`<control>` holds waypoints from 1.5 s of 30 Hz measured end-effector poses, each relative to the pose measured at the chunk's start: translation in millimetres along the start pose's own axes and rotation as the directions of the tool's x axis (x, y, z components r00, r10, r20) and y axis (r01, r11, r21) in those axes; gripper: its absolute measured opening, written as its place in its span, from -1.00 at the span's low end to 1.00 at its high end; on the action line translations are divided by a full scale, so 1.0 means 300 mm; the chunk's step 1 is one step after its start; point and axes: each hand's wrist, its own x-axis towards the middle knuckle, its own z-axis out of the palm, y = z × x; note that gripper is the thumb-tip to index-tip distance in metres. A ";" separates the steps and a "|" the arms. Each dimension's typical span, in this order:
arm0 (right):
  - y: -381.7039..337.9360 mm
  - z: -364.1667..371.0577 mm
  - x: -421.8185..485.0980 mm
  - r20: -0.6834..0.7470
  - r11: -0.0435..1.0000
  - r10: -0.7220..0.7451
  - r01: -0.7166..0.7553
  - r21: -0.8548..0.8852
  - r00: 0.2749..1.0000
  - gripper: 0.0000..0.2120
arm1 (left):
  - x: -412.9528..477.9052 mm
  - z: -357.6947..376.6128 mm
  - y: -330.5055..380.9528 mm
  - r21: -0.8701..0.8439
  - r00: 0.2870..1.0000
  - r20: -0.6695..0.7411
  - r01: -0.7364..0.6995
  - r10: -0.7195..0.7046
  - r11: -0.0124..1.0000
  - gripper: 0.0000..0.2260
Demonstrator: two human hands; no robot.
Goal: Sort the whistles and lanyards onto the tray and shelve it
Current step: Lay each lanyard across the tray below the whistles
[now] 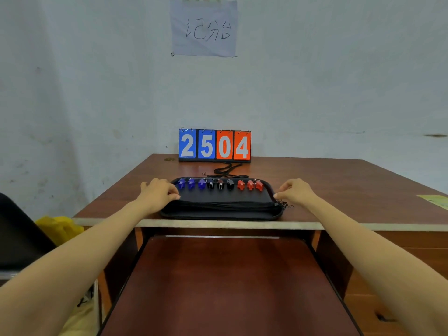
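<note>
On the tray: nine whistles, bundled lanyards

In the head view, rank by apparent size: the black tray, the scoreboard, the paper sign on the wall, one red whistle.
1. black tray
2. paper sign and scoreboard: look alike, unranked
3. red whistle

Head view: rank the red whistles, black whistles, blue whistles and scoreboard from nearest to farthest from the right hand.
From the right hand at the tray's right edge:
1. Red whistles, right end of the row.
2. Black whistles, middle.
3. Blue whistles, left end.
4. Scoreboard, at the wall.
</note>
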 end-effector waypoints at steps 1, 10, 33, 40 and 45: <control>-0.010 0.004 0.007 -0.006 1.000 -0.022 0.022 0.016 1.000 -0.76 | 0.003 0.001 0.024 -0.009 1.000 0.002 -0.012 0.012 1.000 -0.79; -0.152 0.091 0.097 0.134 0.983 -0.180 0.175 0.054 0.974 -0.84 | 0.109 0.039 0.190 -0.093 0.993 0.024 -0.112 0.115 0.989 -0.73; -0.371 0.499 0.786 0.339 0.889 -0.312 0.398 -0.226 0.888 -0.73 | 0.815 0.268 0.077 0.087 0.960 0.253 -0.144 0.118 0.986 -0.72; -0.360 0.566 0.833 0.319 0.882 -0.341 0.418 -0.219 0.884 -0.74 | 0.866 0.310 0.070 0.097 0.967 0.230 -0.138 0.113 0.986 -0.79; -0.359 0.554 0.828 0.182 0.906 -0.384 0.408 -0.114 0.905 -0.80 | 0.854 0.279 0.082 -0.109 0.987 -0.082 -0.150 0.141 0.983 -0.86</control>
